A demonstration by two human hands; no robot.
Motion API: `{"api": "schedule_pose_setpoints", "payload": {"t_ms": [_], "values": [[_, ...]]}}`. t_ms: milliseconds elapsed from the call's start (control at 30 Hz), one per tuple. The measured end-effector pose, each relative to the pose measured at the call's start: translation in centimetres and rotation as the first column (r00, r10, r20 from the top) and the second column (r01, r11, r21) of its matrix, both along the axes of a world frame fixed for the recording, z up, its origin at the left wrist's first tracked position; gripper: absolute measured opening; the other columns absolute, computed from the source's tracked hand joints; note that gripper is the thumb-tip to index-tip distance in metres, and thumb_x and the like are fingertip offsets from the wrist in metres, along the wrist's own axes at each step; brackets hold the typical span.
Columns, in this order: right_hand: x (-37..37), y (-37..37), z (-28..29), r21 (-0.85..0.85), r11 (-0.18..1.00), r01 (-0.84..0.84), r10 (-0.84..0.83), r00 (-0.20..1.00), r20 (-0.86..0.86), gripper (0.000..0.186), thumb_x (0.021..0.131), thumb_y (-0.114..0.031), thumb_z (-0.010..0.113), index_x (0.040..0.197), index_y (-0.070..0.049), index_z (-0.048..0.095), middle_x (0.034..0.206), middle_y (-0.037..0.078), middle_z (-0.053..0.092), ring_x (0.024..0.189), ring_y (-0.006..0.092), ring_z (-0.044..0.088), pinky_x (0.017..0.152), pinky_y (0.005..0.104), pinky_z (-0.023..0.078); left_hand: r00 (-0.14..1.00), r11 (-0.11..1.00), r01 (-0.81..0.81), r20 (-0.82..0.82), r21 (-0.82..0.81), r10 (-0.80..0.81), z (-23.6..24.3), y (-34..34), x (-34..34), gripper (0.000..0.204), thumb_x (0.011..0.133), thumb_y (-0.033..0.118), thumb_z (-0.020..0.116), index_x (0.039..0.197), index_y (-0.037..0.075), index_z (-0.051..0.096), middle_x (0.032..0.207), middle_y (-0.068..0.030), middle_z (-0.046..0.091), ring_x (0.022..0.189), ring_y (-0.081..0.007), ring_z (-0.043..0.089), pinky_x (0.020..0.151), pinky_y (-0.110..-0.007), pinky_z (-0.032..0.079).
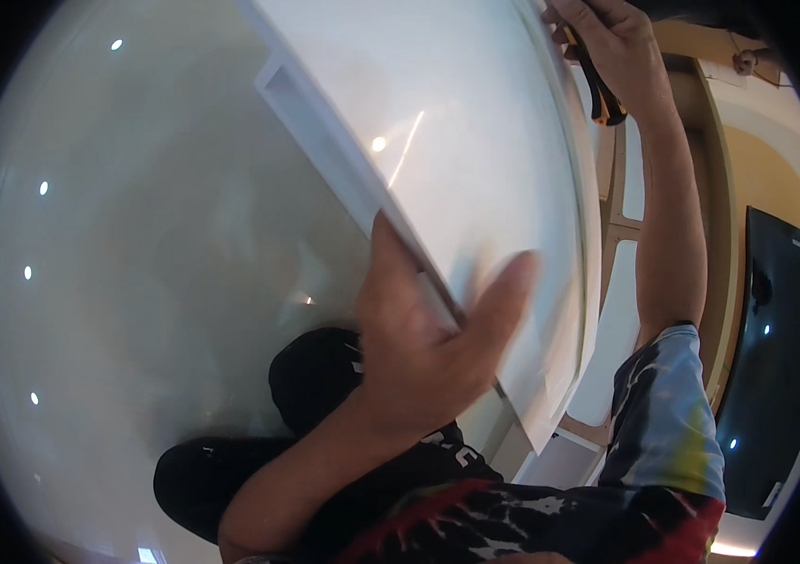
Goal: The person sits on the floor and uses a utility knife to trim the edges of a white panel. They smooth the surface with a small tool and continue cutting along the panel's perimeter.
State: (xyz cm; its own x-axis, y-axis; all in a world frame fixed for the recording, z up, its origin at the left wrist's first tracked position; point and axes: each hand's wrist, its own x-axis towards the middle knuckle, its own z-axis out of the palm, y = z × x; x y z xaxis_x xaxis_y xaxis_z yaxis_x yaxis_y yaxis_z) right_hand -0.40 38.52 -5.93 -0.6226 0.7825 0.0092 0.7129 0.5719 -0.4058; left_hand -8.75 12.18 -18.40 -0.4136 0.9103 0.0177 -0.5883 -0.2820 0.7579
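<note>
A large glossy white panel (475, 150) stands tilted across the upper middle, with a raised ledge along its left edge. My left hand (409, 348) is closed around that edge low down, thumb over the bright face and fingers hidden behind it. Up at the top right, my right hand (616, 42) is wrapped round a hand tool with a black-and-orange handle (599, 89), next to the panel's far edge. The tool's working end is hidden, so its kind cannot be told.
Shiny pale floor (156, 216) with light reflections spreads to the left. My legs in black trousers (315, 376) are bent below the panel. To the right are wooden shelving (705, 169) and a large dark screen (771, 357). Another person's hand (746, 62) shows at the top right.
</note>
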Motion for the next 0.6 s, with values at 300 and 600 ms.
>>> {"api": "schedule_pose_setpoints", "payload": {"t_ms": [300,600], "values": [[-2.3,-4.4,-0.3,0.209,0.974,-0.082,0.053,0.989,0.138,0.023,0.102,-0.015,0.061,0.112,0.003,0.072,0.089,0.007,0.073,0.079,0.0101,0.069,0.064,0.0261,0.056,0.966,0.983,0.176,0.185,0.042,-0.181,-1.7,-3.3,0.7,0.044,0.095,0.004,0.066,0.132,-0.008,0.044,0.112,-0.0181,0.059,0.096,-0.0232,0.067,0.082,-0.033,0.055],[-1.7,-2.5,1.2,0.310,0.861,-0.403,0.175,0.807,0.564,0.024,0.100,-0.017,0.067,0.117,0.000,0.073,0.093,0.005,0.075,0.083,0.0123,0.070,0.073,0.0267,0.055,0.904,0.937,0.349,0.255,0.021,-0.343,-1.6,-4.1,2.8,0.061,0.094,0.013,0.068,0.143,-0.006,0.037,0.112,-0.0260,0.061,0.075,-0.0290,0.072,0.061,-0.037,0.058]]}}
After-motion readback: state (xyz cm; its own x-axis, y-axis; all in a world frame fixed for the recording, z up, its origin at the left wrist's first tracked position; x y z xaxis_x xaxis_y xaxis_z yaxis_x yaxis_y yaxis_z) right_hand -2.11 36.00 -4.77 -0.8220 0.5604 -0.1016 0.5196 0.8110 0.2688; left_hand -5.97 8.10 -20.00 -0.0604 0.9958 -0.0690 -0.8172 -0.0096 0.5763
